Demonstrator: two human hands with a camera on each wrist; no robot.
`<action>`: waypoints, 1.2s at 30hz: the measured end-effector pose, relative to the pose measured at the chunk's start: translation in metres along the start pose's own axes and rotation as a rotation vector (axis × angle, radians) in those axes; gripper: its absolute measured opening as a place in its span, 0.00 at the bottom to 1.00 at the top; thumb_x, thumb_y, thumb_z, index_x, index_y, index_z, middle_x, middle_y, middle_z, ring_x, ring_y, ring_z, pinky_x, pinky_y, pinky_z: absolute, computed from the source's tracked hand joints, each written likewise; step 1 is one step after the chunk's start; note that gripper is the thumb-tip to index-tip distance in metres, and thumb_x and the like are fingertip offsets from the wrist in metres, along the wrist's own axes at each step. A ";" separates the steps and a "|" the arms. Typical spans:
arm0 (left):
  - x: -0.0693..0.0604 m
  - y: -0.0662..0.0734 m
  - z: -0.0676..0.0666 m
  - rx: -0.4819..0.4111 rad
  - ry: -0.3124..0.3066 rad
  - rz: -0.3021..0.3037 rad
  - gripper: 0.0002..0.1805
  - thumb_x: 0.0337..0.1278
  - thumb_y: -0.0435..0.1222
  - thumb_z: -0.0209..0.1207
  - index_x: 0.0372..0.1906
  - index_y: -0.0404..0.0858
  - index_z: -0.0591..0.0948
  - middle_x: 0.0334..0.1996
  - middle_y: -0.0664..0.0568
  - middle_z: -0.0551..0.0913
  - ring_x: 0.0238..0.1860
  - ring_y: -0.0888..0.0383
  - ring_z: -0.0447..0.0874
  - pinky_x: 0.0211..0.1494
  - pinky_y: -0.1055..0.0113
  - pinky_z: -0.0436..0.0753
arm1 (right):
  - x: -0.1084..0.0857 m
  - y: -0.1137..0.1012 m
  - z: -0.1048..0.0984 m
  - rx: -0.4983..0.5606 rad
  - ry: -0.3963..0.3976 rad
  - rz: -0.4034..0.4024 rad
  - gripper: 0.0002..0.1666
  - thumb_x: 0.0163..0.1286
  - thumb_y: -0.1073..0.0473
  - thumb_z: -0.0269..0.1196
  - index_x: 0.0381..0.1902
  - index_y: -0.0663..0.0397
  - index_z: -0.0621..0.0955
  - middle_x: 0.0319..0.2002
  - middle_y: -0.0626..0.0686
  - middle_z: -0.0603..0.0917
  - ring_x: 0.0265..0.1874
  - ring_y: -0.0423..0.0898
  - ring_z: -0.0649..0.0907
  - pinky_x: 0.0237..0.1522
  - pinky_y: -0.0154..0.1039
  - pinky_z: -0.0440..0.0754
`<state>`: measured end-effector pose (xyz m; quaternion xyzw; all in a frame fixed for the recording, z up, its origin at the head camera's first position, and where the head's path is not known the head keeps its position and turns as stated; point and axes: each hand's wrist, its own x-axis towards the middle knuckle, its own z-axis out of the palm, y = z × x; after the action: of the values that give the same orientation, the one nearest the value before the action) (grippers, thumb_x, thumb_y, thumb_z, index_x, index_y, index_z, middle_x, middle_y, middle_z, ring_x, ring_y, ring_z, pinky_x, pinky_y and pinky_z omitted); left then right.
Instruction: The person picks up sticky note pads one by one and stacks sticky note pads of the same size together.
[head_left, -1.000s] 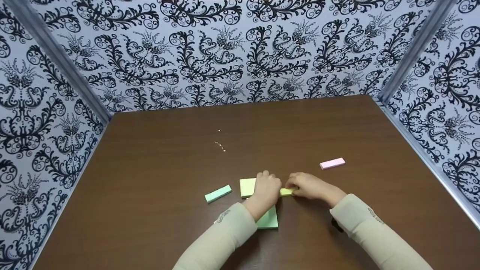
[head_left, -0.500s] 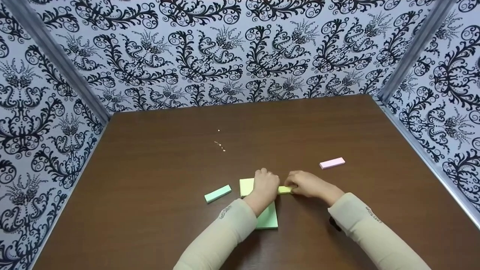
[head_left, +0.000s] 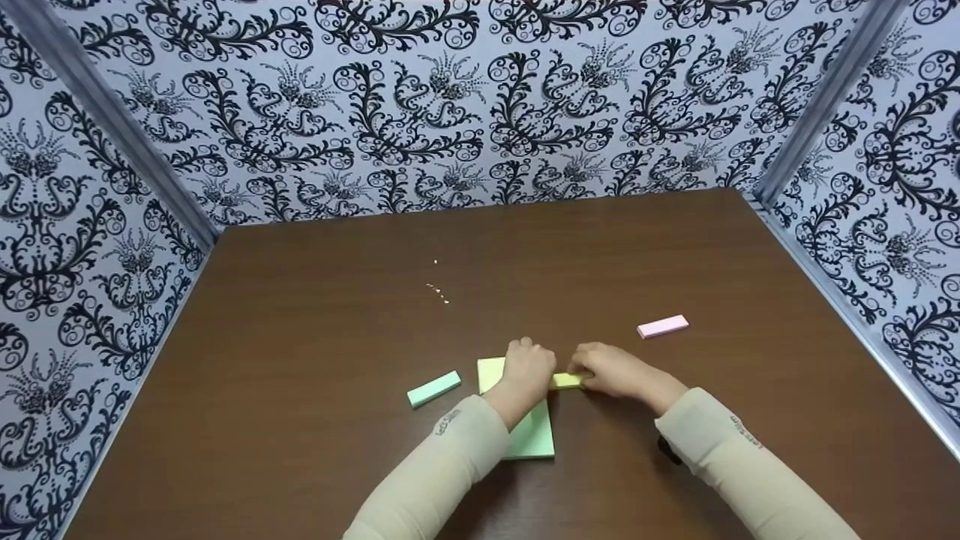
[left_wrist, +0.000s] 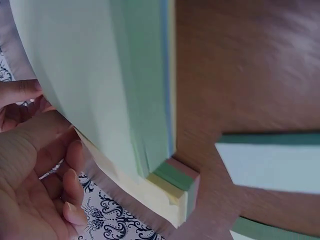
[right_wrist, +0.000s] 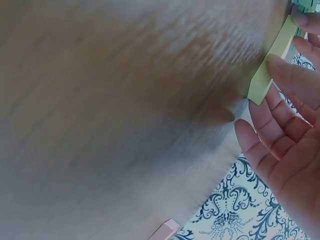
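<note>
Yellow strip (head_left: 565, 382) crept slightly left; my right hand (head_left: 613, 370) pinches it, left hand's (head_left: 527, 373) grip unclear. I'd square it gently.

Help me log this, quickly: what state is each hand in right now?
Left hand: fingers curled at the pale yellow pad; what, if anything, it grips can't be told.
Right hand: closed, pinching the yellow strip.

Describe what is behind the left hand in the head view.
Parts of the pale yellow pad and green pad show beside the left hand. Hand and sleeve hide the rest and the left end of the yellow strip.
</note>
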<state>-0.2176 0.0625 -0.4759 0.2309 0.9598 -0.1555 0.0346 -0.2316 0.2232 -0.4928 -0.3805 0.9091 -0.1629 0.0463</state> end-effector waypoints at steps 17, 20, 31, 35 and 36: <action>0.003 -0.001 -0.002 -0.056 0.023 0.002 0.06 0.55 0.39 0.58 0.36 0.47 0.83 0.37 0.59 0.83 0.40 0.59 0.76 0.47 0.67 0.75 | -0.042 0.070 -0.048 -0.201 0.182 0.237 0.08 0.53 0.72 0.62 0.34 0.66 0.82 0.31 0.59 0.80 0.34 0.57 0.80 0.38 0.51 0.76; 0.003 0.000 -0.003 -0.063 0.026 0.002 0.06 0.54 0.38 0.59 0.35 0.47 0.84 0.36 0.59 0.83 0.39 0.59 0.77 0.45 0.67 0.76 | -0.050 0.082 -0.046 -0.257 0.140 0.253 0.09 0.53 0.72 0.63 0.35 0.66 0.82 0.33 0.59 0.81 0.34 0.58 0.80 0.37 0.52 0.77; 0.002 0.001 -0.002 -0.074 0.048 -0.010 0.06 0.56 0.37 0.58 0.34 0.47 0.84 0.34 0.58 0.84 0.35 0.60 0.78 0.40 0.68 0.77 | -0.051 0.092 -0.030 -0.301 0.188 0.238 0.08 0.51 0.69 0.67 0.32 0.60 0.82 0.31 0.56 0.80 0.30 0.54 0.78 0.35 0.47 0.77; 0.004 0.000 -0.001 -0.095 0.047 -0.008 0.06 0.56 0.36 0.57 0.34 0.46 0.84 0.34 0.57 0.84 0.35 0.60 0.78 0.41 0.67 0.77 | -0.050 0.089 -0.031 -0.281 0.160 0.223 0.07 0.52 0.69 0.67 0.30 0.59 0.81 0.30 0.54 0.80 0.29 0.53 0.77 0.33 0.46 0.76; 0.004 0.000 -0.001 -0.096 0.046 -0.005 0.06 0.56 0.36 0.57 0.35 0.46 0.84 0.34 0.57 0.84 0.35 0.60 0.78 0.40 0.67 0.78 | -0.050 0.088 -0.032 -0.277 0.148 0.218 0.06 0.52 0.68 0.67 0.30 0.59 0.81 0.30 0.54 0.80 0.29 0.52 0.77 0.34 0.46 0.76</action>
<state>-0.2209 0.0645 -0.4754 0.2300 0.9673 -0.1041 0.0231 -0.2632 0.3248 -0.4938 -0.2697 0.9596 -0.0575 -0.0561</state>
